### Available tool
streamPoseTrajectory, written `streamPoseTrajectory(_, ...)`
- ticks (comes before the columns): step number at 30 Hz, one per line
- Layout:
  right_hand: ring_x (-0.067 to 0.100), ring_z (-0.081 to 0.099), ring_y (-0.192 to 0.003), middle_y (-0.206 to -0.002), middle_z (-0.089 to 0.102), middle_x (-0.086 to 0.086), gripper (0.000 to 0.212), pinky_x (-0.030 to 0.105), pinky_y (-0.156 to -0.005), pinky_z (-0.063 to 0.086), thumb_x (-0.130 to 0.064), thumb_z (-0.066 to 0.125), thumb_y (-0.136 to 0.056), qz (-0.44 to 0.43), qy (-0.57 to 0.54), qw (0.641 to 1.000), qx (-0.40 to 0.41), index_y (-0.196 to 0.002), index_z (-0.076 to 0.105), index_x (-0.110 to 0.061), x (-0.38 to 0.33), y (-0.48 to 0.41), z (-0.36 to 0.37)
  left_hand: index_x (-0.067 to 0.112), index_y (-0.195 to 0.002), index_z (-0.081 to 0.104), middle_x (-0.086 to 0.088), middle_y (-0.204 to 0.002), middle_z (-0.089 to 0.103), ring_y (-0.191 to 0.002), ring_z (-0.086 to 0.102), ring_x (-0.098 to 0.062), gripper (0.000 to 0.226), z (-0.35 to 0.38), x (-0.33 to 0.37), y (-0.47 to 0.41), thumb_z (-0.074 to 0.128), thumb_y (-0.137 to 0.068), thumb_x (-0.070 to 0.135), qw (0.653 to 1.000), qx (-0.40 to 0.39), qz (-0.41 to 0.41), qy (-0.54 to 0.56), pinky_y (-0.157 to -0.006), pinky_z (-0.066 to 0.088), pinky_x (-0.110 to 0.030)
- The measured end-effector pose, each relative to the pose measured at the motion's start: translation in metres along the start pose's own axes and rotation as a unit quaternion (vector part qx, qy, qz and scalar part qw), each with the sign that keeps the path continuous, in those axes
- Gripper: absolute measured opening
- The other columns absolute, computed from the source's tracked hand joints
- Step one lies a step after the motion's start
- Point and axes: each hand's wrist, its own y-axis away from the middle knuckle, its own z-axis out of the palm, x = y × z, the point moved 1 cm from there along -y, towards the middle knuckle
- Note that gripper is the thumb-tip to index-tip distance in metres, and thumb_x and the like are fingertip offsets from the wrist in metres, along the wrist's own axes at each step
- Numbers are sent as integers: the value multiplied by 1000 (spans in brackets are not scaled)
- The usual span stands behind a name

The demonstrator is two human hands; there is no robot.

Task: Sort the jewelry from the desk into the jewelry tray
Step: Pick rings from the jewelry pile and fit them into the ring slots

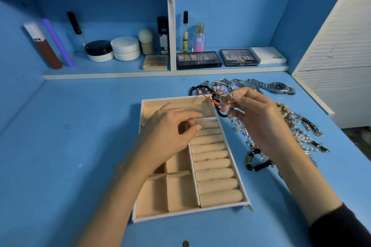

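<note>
Pinching perhaps a ring (201,127), left hand (172,128) above jewelry tray (180,214).

Two bare forearms, black sleeve (341,228) on the right arm, no rings

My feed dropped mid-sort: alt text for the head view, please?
Left hand pinches a small ring over the ring rolls of a beige jewelry tray; right hand holds a silvery piece beside it. Tangled jewelry and a watch lie on the blue desk.

Home dressing corner: blue worktop (80,146) under a shelf (120,76) lined with eyeshadow palettes (198,59), perfume bottle (198,39), cream jars (99,50).
</note>
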Motion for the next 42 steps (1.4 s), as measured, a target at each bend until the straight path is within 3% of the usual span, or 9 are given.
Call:
streamPoseTrajectory(6,14,57,-72,-76,60,7,11,22,-65,43,-18,58,-81,1,4,1000,9,-80,54,-8,-1,1,-3,29,-84,71,20,-77,59,-85,47,-2,8,1,-2,-1,65,-79,32,1000,15,6,-22,-71,36,-13)
streamPoseTrajectory(11,16,58,-72,-76,62,5,7,20,-65,45,-17,57,-82,-18,10,1000,14,-76,56,-13,-1,0,-6,27,-82,73,16,-77,58,-87,45,-7,8,1,-5,-1,69,-78,32,999,27,-4,-36,-75,36,-24)
streamPoseTrajectory(15,9,55,-72,-76,61,-1,10,15,-69,43,-14,55,-89,-69,164,984,1,-80,58,-13,2,3,-2,30,-82,73,15,-79,57,-88,43,-6,6,0,-7,-1,67,-79,30,999,22,-21,-19,-75,34,-22)
streamPoseTrajectory(18,5,49,-70,-81,59,4,12,11,-66,37,-15,53,-94,-89,271,958,-39,-84,57,-8,6,5,0,30,-88,71,14,-87,58,-90,44,-4,11,-1,-7,-1,63,-83,25,999,33,-33,19,-75,34,-16)
streamPoseTrajectory(21,13,46,-83,-83,55,-3,15,17,-73,35,-22,50,-90,-120,366,920,-67,-80,56,-12,11,4,4,28,-91,70,13,-85,60,-83,45,-4,17,-4,-8,-2,60,-83,17,995,73,-46,42,-67,33,-12)
streamPoseTrajectory(24,18,40,-93,-89,51,-7,13,15,-81,29,-23,47,-87,-136,434,886,-84,-79,55,-17,16,1,4,28,-90,70,16,-82,59,-81,47,-3,20,-7,-6,-2,60,-82,13,994,83,-51,44,-66,32,-8)
streamPoseTrajectory(30,19,34,-95,-91,45,-6,13,13,-84,26,-24,45,-86,-111,457,876,-111,-79,55,-17,19,-3,4,27,-92,69,15,-83,61,-81,49,-3,22,-7,-5,-2,60,-82,10,995,74,-50,42,-65,34,-13)
streamPoseTrajectory(33,16,32,-93,-91,44,-6,11,10,-84,24,-23,46,-84,-105,464,871,-121,-79,54,-18,21,-6,5,28,-91,69,15,-83,62,-81,49,-2,22,-5,-5,-2,60,-82,11,995,73,-48,45,-65,34,-8)
streamPoseTrajectory(42,14,30,-90,-86,39,-12,9,13,-83,26,-22,44,-86,-141,500,848,-106,-80,51,-25,23,-7,7,27,-91,69,14,-83,62,-79,49,-2,22,-4,-5,-1,60,-81,10,995,74,-46,44,-64,32,-7)
